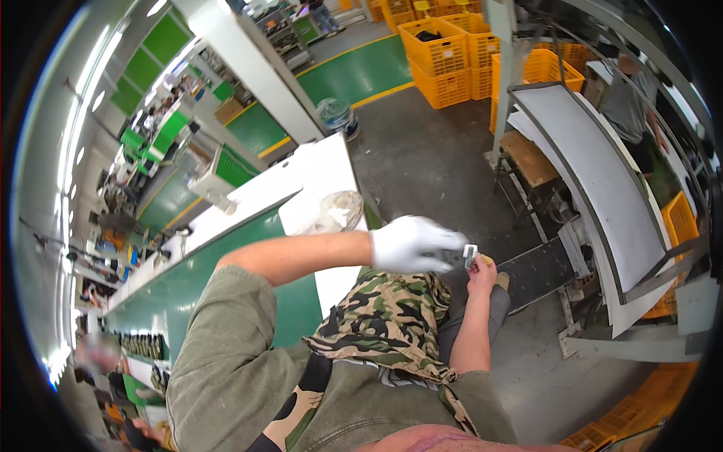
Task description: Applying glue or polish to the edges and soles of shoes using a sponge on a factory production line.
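Observation:
My left hand (413, 245), in a white glove, reaches across in front of my body. Its fingers point right, with a gap between them and the thumb, and look slightly blurred. Just beyond their tips is a small silver-white piece (470, 255) with a dark middle, too small to name by kind. My bare right hand (483, 273) pinches that piece between thumb and fingers. A camouflage apron (392, 316) covers my lap below both hands.
A white-edged green work table (248, 256) runs along my left, with a clear plastic bag (339, 211) on its corner. On the right stands a metal-framed rack with a pale panel (587, 173). Yellow crates (440, 60) are stacked ahead near a bucket (337, 117). People work nearby.

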Available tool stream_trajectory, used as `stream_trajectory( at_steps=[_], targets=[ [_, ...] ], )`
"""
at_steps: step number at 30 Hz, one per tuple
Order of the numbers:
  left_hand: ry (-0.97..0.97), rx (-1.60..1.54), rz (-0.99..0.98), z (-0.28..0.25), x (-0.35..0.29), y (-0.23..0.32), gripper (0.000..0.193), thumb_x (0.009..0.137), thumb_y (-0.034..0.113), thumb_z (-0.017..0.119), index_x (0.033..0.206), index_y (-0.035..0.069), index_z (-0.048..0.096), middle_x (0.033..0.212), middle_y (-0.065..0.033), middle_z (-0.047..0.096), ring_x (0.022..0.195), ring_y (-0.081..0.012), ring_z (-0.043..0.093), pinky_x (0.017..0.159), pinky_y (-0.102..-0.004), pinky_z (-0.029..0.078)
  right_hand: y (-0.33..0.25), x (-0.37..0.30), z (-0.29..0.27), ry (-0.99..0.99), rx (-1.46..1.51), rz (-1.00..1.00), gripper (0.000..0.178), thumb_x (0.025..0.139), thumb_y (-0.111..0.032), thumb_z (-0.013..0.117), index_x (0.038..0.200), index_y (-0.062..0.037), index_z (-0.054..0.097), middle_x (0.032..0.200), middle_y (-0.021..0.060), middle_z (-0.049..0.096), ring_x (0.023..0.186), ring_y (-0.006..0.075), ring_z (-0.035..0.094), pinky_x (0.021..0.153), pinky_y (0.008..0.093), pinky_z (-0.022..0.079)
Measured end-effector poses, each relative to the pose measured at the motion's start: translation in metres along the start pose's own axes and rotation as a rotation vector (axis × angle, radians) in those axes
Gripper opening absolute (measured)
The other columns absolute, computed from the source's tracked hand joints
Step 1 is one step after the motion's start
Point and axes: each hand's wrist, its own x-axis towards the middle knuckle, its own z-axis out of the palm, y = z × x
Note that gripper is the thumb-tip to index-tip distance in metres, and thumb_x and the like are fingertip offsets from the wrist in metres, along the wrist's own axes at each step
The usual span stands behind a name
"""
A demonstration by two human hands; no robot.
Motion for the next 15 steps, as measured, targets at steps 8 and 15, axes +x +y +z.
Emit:
stream_trajectory(
  at_steps=[8,15],
  targets=[
    [-0.052,-0.235,-1.308,0.101,-0.336,-0.104,0.046,0.088,0.044,0.062,0.11,0.005,0.073,0.095,-0.015,0.074,0.087,-0.025,0.072,0.084,-0.0343,0.054,0.002,-0.003,-0.002,0.076,-0.1,0.126,0.014,0.088,-0.017,0.073,0.096,-0.0127,0.063,0.084,0.0009,0.064,0.074,0.0147,0.06,0.064,0.0329,0.049],
    [0.223,-0.943,-1.505,0.187,-0.402,-0.14,0.031,0.091,0.035,0.068,0.091,0.004,0.074,0.081,-0.006,0.074,0.066,-0.0189,0.073,0.055,-0.0321,0.055,-0.004,-0.005,0.035,0.065,-0.185,0.182,0.011,0.089,-0.016,0.069,0.099,-0.0142,0.064,0.091,-0.0005,0.063,0.082,0.0152,0.059,0.072,0.0362,0.046]
  ],
)
